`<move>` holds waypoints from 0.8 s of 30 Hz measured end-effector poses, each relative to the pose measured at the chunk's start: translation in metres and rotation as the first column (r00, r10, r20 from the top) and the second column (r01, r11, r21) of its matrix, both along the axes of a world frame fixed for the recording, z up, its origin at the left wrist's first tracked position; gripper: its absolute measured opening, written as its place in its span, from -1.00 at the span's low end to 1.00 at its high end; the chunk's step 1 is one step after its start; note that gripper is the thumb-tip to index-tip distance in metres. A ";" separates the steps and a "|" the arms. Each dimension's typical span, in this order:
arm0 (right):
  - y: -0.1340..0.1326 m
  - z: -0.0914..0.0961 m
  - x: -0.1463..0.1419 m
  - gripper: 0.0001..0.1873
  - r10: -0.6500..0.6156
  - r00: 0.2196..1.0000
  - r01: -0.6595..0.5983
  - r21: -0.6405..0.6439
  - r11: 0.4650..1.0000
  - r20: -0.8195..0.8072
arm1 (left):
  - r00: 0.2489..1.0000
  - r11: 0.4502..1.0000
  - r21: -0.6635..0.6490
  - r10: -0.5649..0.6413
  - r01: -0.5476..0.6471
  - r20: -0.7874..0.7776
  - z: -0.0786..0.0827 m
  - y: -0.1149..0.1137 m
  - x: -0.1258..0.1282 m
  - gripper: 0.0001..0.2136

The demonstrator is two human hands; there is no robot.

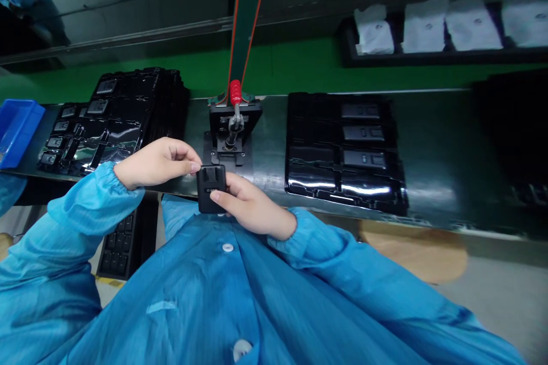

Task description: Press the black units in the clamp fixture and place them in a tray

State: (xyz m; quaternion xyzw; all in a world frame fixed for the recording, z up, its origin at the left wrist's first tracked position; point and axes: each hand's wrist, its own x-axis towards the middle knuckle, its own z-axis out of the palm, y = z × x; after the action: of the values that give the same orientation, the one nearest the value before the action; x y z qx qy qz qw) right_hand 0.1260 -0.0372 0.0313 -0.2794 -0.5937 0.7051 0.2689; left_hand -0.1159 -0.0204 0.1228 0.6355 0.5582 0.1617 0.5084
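Observation:
A small black rectangular device (pixel 206 201), possibly a charger, with pale lettering and a recess near its top, is held upright in front of my chest. My right hand (pixel 252 205) grips its right side, thumb across the front and fingers behind. At its upper left corner, my left hand (pixel 160 162) is closed in a pinch, thumb and forefinger touching that corner. Just beyond the device stands a toggle clamp fixture (pixel 233 131) with a red handle. Whether anything small sits in the left pinch is too fine to see.
Stacked glossy black trays (pixel 117 125) with devices lie on the left, beside a blue bin (pixel 19 131). On the right, another black tray (pixel 312 154) carries three black devices (pixel 363 133). White packets (pixel 428 25) stand in a rear rack. A wooden stool (pixel 415 254) is below the bench edge.

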 end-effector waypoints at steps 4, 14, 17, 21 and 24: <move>0.001 0.000 0.001 -0.61 0.024 0.999 -0.020 -0.135 0.991 0.031 | 0.999 0.999 -0.039 0.017 -0.016 0.044 0.000 -0.001 -0.002 -0.78; 0.004 -0.008 0.001 -0.49 0.045 0.998 -0.038 -0.182 0.983 0.034 | 0.985 0.996 0.058 0.069 -0.060 -0.159 0.018 0.017 -0.011 -0.75; 0.005 -0.015 0.004 -0.44 0.036 0.998 -0.024 -0.205 0.978 0.057 | 0.927 0.964 0.237 0.197 -0.123 -0.319 0.034 0.051 -0.041 -0.77; 0.005 -0.018 0.008 -0.40 0.047 0.996 -0.027 -0.242 0.970 0.075 | 0.699 0.831 0.538 0.468 -0.139 -0.541 0.038 0.117 -0.103 -0.78; 0.004 -0.018 0.013 -0.37 0.032 0.995 -0.007 -0.248 0.969 0.097 | 0.586 0.808 0.570 0.535 -0.147 -0.608 0.025 0.158 -0.139 -0.76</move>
State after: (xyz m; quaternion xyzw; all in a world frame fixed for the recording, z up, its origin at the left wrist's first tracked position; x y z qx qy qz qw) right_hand 0.1393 -0.0334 0.0133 -0.3397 -0.5167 0.7613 0.1951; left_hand -0.2547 0.1379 0.1482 0.6215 0.7749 0.1123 0.0249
